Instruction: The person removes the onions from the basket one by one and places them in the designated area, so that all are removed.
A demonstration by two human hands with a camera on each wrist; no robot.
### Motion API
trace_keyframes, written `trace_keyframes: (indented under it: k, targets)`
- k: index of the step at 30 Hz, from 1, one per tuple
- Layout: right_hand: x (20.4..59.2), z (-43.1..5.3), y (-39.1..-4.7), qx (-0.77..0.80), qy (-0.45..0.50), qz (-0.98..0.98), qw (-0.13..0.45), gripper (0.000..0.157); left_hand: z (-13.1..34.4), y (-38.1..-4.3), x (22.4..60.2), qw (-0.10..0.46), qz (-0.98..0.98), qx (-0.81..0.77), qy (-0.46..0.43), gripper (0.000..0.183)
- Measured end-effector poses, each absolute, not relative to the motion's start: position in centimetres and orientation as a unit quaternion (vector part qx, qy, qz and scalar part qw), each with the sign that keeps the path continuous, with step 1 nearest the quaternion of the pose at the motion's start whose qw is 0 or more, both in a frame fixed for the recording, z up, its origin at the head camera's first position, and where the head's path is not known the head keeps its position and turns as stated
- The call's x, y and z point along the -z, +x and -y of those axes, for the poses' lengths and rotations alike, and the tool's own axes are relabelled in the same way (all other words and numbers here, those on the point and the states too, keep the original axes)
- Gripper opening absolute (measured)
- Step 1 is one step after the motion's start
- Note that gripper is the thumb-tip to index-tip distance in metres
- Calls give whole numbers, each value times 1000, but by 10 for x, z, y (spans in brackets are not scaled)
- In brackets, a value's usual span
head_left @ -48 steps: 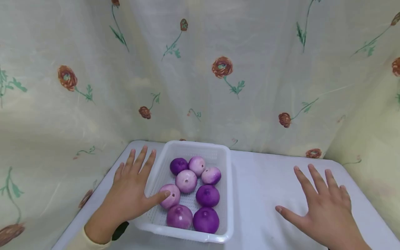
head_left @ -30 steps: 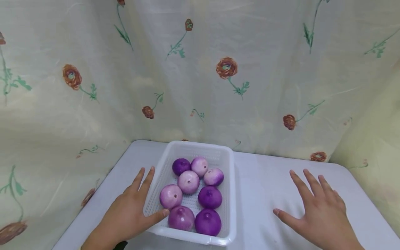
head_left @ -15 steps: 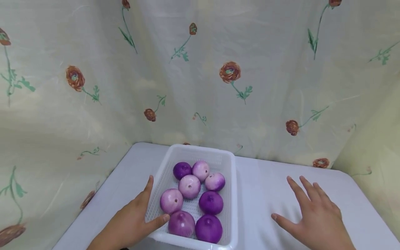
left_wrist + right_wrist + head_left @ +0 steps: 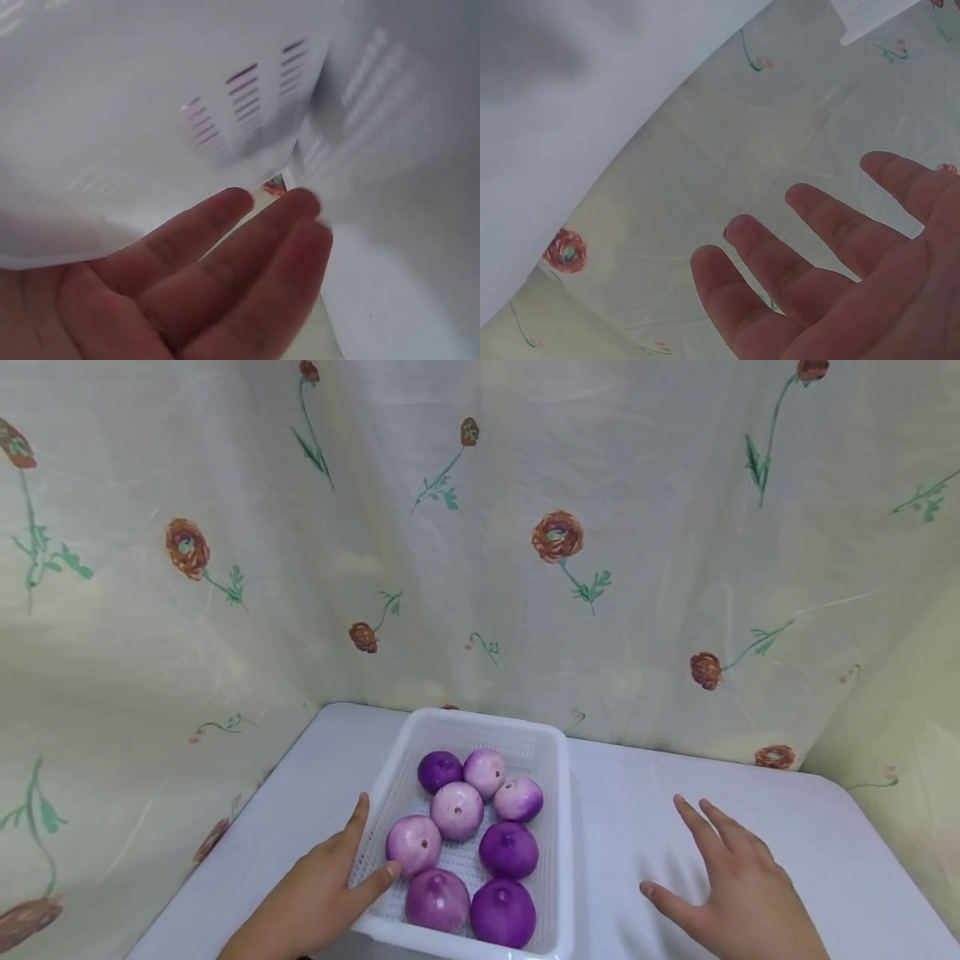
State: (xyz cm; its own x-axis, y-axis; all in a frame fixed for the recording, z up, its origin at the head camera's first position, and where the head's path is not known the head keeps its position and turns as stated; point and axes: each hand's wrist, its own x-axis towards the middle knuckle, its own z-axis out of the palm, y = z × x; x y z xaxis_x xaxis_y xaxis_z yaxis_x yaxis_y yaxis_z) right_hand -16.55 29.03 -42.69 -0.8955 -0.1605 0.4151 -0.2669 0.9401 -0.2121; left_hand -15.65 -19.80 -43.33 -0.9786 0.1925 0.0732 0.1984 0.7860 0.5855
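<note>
Standing on the worktop [image 4: 622,777]: one basket [image 4: 567,827], eight onions [image 4: 457,810] inside. Left hand [image 4: 311,889], at its left side: fingers straight, not gripping. Right hand [image 4: 742,889], apart: fingers spread, holding nothing. Likely hazard: onions rolling, if one-sided lifting tilts the basket.

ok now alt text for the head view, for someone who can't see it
Eight red onions in a white plastic basket on a white table. A left hand is at the basket's left side; an open right hand hovers over the table, right of the basket. A floral-print curtain hangs behind.
</note>
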Motion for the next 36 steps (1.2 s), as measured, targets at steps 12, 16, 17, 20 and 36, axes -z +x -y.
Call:
trace_keyframes:
  k: [12,16,17,20,36]
  targets:
    - [424,-284,-169,-146,128,964,183,107,198,-153,436,46,907,407,-102,62]
    - [424,-281,-171,-170,147,955,193,102,198,-153,437,58,901,418,-102,60]
    - [424,-279,-171,-174,153,952,199,99,197,-152,437,60,901,418,-102,60]
    - [422,-272,-172,-175,173,945,216,89,197,-152,438,65,900,420,-98,60]
    - [404,-220,-190,-209,326,885,259,61,193,-150,442,66,892,440,-78,60]
